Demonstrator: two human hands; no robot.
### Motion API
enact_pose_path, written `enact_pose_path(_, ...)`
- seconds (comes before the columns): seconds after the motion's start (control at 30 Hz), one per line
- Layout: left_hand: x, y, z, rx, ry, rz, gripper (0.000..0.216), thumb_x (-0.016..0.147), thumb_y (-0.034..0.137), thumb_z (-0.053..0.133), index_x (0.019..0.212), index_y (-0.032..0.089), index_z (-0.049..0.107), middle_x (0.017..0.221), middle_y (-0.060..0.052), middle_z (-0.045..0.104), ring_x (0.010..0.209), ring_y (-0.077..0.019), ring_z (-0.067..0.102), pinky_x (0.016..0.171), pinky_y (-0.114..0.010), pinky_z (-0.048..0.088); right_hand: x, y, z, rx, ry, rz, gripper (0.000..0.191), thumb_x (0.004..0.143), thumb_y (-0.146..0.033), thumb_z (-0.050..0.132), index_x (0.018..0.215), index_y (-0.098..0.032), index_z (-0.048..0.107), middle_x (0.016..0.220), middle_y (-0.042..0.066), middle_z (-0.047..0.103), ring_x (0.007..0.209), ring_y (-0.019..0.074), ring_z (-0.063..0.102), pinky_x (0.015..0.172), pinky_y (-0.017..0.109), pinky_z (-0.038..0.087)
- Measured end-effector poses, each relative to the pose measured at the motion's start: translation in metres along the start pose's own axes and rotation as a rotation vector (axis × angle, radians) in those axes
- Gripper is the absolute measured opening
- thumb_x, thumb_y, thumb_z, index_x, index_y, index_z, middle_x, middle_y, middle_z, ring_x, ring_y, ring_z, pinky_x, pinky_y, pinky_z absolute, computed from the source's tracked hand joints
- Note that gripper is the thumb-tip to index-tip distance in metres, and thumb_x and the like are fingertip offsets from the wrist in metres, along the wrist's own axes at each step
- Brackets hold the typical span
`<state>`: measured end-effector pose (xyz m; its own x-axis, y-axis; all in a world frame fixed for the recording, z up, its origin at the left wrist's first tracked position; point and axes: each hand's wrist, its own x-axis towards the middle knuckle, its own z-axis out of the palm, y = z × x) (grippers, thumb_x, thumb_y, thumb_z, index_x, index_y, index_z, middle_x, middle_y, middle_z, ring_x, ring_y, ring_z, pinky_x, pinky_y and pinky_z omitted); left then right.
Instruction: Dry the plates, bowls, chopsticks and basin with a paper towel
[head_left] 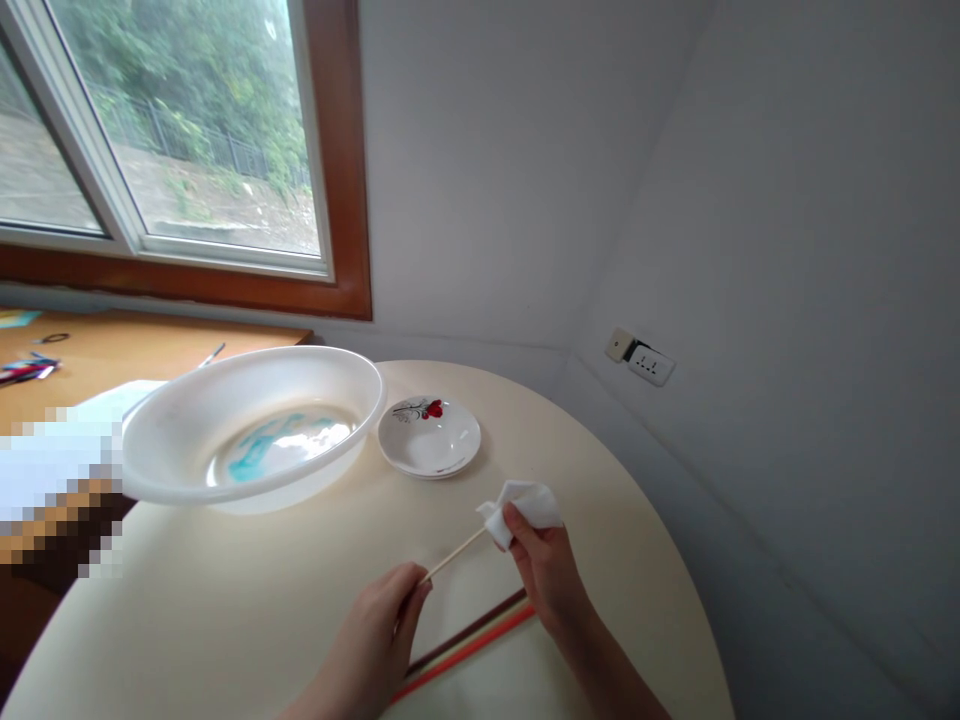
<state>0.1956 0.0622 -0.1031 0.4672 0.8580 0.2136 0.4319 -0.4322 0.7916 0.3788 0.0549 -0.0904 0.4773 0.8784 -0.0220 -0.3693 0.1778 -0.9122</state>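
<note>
Between my two hands runs a thin pale stick [456, 555], slanting up to the right. My left hand [381, 620] pinches its lower end. My right hand [544, 560] is closed on a crumpled white tissue [531, 503], which is wrapped around the stick's upper end and hides it. Beneath my hands, a dark brown stick [469, 630] and an orange-red stick [472, 652] lie side by side on the table; my hands and wrists cover parts of both.
A white plate [431, 450] with a red flower sits beyond my hands. Left of it stands a large translucent basin [255, 380] with a blue patch at its bottom. The round cream table [240, 610] curves near the wall at right. A wooden desk [150, 340] adjoins it at left.
</note>
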Motion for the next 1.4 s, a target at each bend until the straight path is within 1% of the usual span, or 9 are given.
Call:
enact_pose_path(0.17, -0.001, -0.002, 0.002, 0.019, -0.049, 0.008, 0.03, 0.087, 0.034, 0.032, 0.065, 0.021, 0.046, 0.061, -0.002, 0.057, 0.056, -0.0137, 0.05, 0.056, -0.023, 0.039, 0.006, 0.01, -0.009, -0.164, 0.017, -0.121, 0.03, 0.06, -0.042, 0.074, 0.065, -0.014, 0.064, 0.059, 0.003, 0.06, 0.057, 0.0149, 0.054, 0.05, 0.026, 0.043)
enact_pose_path(0.4, 0.0, -0.003, 0.002, 0.054, -0.089, -0.024, 0.031, 0.088, 0.036, 0.029, 0.065, 0.021, 0.044, 0.063, -0.002, 0.058, 0.057, -0.0141, 0.049, 0.057, -0.024, 0.039, 0.012, 0.005, -0.014, -0.258, 0.067, -0.182, 0.034, 0.06, -0.045, 0.072, 0.058, -0.013, 0.063, 0.054, 0.004, 0.059, 0.053, 0.0149, 0.053, 0.046, 0.025, 0.042)
enact_pose_path(0.57, -0.001, -0.005, 0.002, 0.029, -0.094, -0.045, 0.031, 0.089, 0.036, 0.03, 0.071, 0.02, 0.049, 0.068, -0.004, 0.061, 0.062, -0.0155, 0.054, 0.062, -0.026, 0.042, 0.009, -0.002, -0.011, -0.415, 0.104, -0.239, 0.04, 0.061, -0.047, 0.07, 0.045, -0.014, 0.054, 0.045, 0.002, 0.054, 0.045, 0.0133, 0.05, 0.043, 0.025, 0.04)
enact_pose_path(0.7, -0.001, -0.006, 0.003, -0.007, -0.079, -0.026, 0.032, 0.089, 0.036, 0.029, 0.076, 0.02, 0.053, 0.073, -0.005, 0.063, 0.067, -0.0163, 0.058, 0.065, -0.026, 0.043, 0.005, -0.004, -0.006, -0.489, 0.132, -0.279, 0.037, 0.061, -0.047, 0.068, 0.05, -0.014, 0.056, 0.044, 0.002, 0.054, 0.043, 0.0133, 0.049, 0.04, 0.024, 0.04)
enact_pose_path(0.87, -0.002, -0.007, 0.004, -0.014, -0.06, -0.004, 0.031, 0.089, 0.036, 0.031, 0.077, 0.02, 0.055, 0.072, -0.004, 0.064, 0.066, -0.0158, 0.058, 0.064, -0.026, 0.044, 0.004, -0.001, -0.007, -0.55, 0.131, -0.387, 0.031, 0.066, -0.044, 0.065, 0.06, -0.015, 0.06, 0.048, 0.001, 0.057, 0.044, 0.0134, 0.051, 0.041, 0.023, 0.042)
enact_pose_path(1.0, -0.003, -0.006, 0.004, -0.035, -0.06, 0.012, 0.032, 0.089, 0.037, 0.031, 0.077, 0.02, 0.056, 0.071, -0.003, 0.063, 0.064, -0.015, 0.057, 0.062, -0.025, 0.043, 0.004, -0.001, -0.01, -0.588, 0.128, -0.451, 0.029, 0.067, -0.042, 0.064, 0.059, -0.016, 0.058, 0.047, 0.0, 0.056, 0.043, 0.0129, 0.05, 0.04, 0.023, 0.042)
enact_pose_path(1.13, -0.002, -0.008, 0.004, -0.035, -0.055, 0.003, 0.031, 0.089, 0.036, 0.032, 0.078, 0.019, 0.056, 0.071, -0.004, 0.064, 0.064, -0.0154, 0.058, 0.063, -0.025, 0.043, 0.006, -0.003, -0.012, -0.588, 0.149, -0.453, 0.03, 0.067, -0.044, 0.064, 0.057, -0.016, 0.056, 0.045, -0.001, 0.054, 0.041, 0.0124, 0.049, 0.038, 0.022, 0.04)
enact_pose_path(1.23, -0.001, -0.011, 0.004, -0.025, -0.056, 0.001, 0.03, 0.088, 0.034, 0.032, 0.079, 0.019, 0.057, 0.074, -0.006, 0.064, 0.067, -0.0165, 0.059, 0.065, -0.027, 0.044, 0.009, -0.006, -0.014, -0.586, 0.193, -0.452, 0.032, 0.067, -0.044, 0.064, 0.054, -0.017, 0.054, 0.045, 0.0, 0.054, 0.042, 0.0123, 0.049, 0.039, 0.022, 0.04)
enact_pose_path(1.4, 0.0, -0.016, 0.005, 0.056, -0.129, -0.001, 0.036, 0.087, 0.031, 0.027, 0.079, 0.017, 0.06, 0.079, -0.009, 0.061, 0.069, -0.0178, 0.058, 0.064, -0.029, 0.046, 0.02, -0.013, -0.024, -0.547, 0.291, -0.44, 0.034, 0.064, -0.046, 0.064, 0.051, -0.017, 0.051, 0.043, -0.001, 0.052, 0.039, 0.0115, 0.046, 0.037, 0.023, 0.037)
